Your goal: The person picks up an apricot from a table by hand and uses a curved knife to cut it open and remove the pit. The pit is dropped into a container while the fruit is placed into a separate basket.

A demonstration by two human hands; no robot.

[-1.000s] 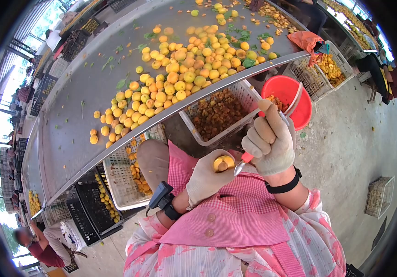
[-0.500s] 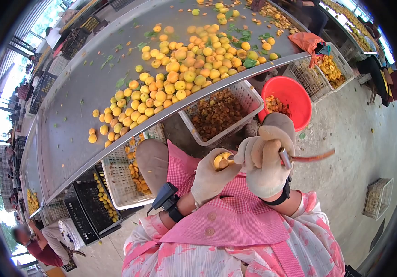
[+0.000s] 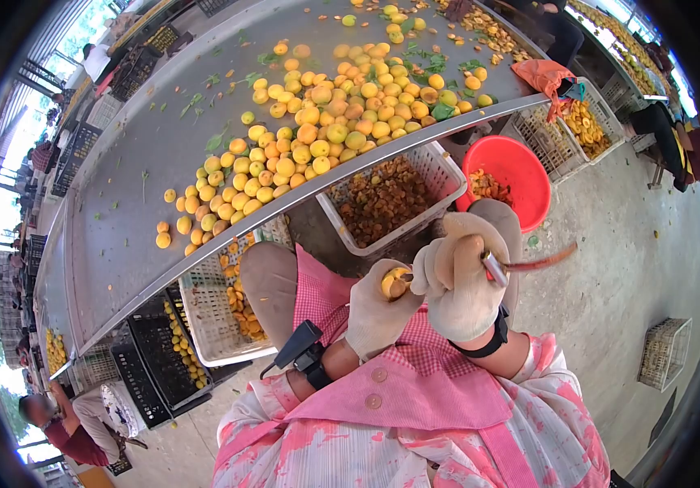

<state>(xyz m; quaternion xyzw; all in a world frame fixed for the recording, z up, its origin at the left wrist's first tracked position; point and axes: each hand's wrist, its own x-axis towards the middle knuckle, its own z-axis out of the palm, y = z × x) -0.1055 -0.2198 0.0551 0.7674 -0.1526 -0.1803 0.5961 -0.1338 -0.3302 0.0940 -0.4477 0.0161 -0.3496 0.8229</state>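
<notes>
In my gloved left hand (image 3: 378, 315) is a cut apricot (image 3: 394, 282), its hollow side and brown pit showing toward me. My gloved right hand (image 3: 462, 285) is closed around a hand tool (image 3: 494, 271) with a metal band and a thin reddish-brown strip sticking out to the right. The tool's dark tip meets the apricot between both hands; its exact shape is mostly hidden by my fingers. Many whole apricots (image 3: 317, 134) are heaped on the metal table (image 3: 130, 211) ahead of me.
Under the table edge stands a white crate (image 3: 447, 185) of brown pits. Beside it is a red basin (image 3: 529, 183) with apricot pieces. A white crate (image 3: 212, 342) of apricot halves sits left of my knee, near a black crate (image 3: 143, 386). A seated person (image 3: 73, 427) is at far left.
My right hand and the tool have turned slightly, the strip's end now tilting higher. The apricot stays in my left hand, a little farther right in view.
</notes>
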